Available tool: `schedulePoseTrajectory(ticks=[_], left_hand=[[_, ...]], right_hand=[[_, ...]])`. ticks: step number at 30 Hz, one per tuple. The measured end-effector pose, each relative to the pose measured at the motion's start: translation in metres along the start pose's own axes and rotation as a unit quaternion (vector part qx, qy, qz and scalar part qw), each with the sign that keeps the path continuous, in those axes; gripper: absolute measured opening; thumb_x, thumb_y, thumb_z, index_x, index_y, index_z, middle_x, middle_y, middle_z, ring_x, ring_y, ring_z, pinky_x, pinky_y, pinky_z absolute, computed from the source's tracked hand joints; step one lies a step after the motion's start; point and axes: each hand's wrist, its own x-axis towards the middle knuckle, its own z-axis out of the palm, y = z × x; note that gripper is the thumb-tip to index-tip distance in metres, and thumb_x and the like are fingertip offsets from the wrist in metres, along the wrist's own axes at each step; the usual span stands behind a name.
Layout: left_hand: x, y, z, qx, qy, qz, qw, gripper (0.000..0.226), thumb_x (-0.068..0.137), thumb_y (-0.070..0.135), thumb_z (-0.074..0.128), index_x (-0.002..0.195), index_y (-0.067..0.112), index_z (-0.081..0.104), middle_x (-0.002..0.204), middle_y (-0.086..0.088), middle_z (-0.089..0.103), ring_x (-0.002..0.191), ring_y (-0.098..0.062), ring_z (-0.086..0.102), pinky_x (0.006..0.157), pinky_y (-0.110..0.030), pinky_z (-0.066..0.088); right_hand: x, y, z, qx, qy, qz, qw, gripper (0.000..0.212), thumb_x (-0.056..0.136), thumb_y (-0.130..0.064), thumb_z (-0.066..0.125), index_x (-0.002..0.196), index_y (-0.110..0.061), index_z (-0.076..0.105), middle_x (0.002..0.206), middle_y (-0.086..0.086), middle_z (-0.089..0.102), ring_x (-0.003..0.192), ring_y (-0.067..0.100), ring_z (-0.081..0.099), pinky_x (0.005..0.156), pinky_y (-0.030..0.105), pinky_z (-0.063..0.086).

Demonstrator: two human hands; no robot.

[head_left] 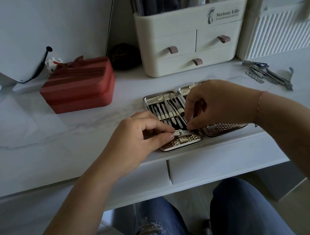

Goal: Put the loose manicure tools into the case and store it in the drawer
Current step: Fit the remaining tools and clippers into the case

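The manicure case (pixel 152 98) lies open flat at the table's front edge, with several slim metal tools strapped in its left half. Over the near end of that half, my left hand (pixel 139 136) and my right hand (pixel 212 105) both pinch a small metal clipper (pixel 181 132). The right hand hides most of the case's right half. A heap of loose metal tools (pixel 268 74) lies on the table to the right, apart from the case. Two closed drawer fronts (pixel 220 162) sit under the tabletop just below the case.
A red zipped box (pixel 79 87) stands at the left back. A cream organiser (pixel 193 34) with three small drawers and bottles stands behind the case, and a ribbed white box (pixel 284 32) is to its right. My knees are under the table.
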Motion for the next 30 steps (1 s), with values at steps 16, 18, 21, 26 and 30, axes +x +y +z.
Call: schedulePoseTrajectory(ticks=[16,18,21,26,30], left_hand=[[0.010,-0.003,-0.008,-0.015,0.025,0.011,0.999,0.029,0.078,0.049,0.065,0.096,0.027,0.071,0.092,-0.002,0.061,0.085,-0.015,0.056,0.075,-0.018,0.041],[0.026,-0.009,-0.014,0.011,0.063,-0.011,0.998,0.024,0.082,0.042,0.065,0.096,0.024,0.070,0.097,-0.001,0.063,0.089,-0.014,0.058,0.075,-0.014,0.039],[0.058,-0.017,-0.019,0.014,0.107,-0.066,0.992,0.023,0.084,0.037,0.064,0.099,0.019,0.069,0.091,0.003,0.064,0.082,-0.010,0.058,0.072,-0.011,0.040],[0.095,-0.031,-0.014,0.054,0.117,-0.100,0.987,0.024,0.087,0.029,0.062,0.103,0.011,0.069,0.077,0.006,0.060,0.067,-0.004,0.049,0.060,-0.011,0.036],[0.093,-0.040,-0.014,0.066,0.104,-0.071,0.990,0.021,0.085,0.028,0.065,0.101,0.015,0.071,0.082,0.007,0.061,0.073,-0.008,0.052,0.065,-0.010,0.037]], right_hand=[[-0.015,0.014,-0.002,0.120,0.107,0.010,0.987,0.008,0.074,-0.025,0.075,0.079,-0.020,0.071,0.071,-0.006,0.069,0.063,0.006,0.062,0.063,0.016,0.050],[-0.023,0.033,-0.011,0.126,0.184,0.040,0.974,0.003,0.077,-0.025,0.072,0.077,-0.024,0.070,0.071,-0.010,0.069,0.062,0.000,0.061,0.062,0.009,0.048],[-0.033,0.078,-0.028,0.083,0.307,0.138,0.938,0.003,0.080,-0.023,0.070,0.081,-0.021,0.071,0.076,-0.005,0.068,0.066,0.001,0.059,0.059,0.005,0.043],[-0.036,0.130,-0.043,0.020,0.336,0.243,0.910,0.012,0.077,-0.020,0.071,0.083,-0.010,0.074,0.075,0.005,0.066,0.062,0.011,0.055,0.067,0.024,0.042],[-0.025,0.132,-0.042,-0.061,0.295,0.247,0.921,0.013,0.078,-0.024,0.070,0.087,-0.015,0.074,0.077,0.001,0.060,0.076,0.017,0.052,0.068,0.024,0.033]])
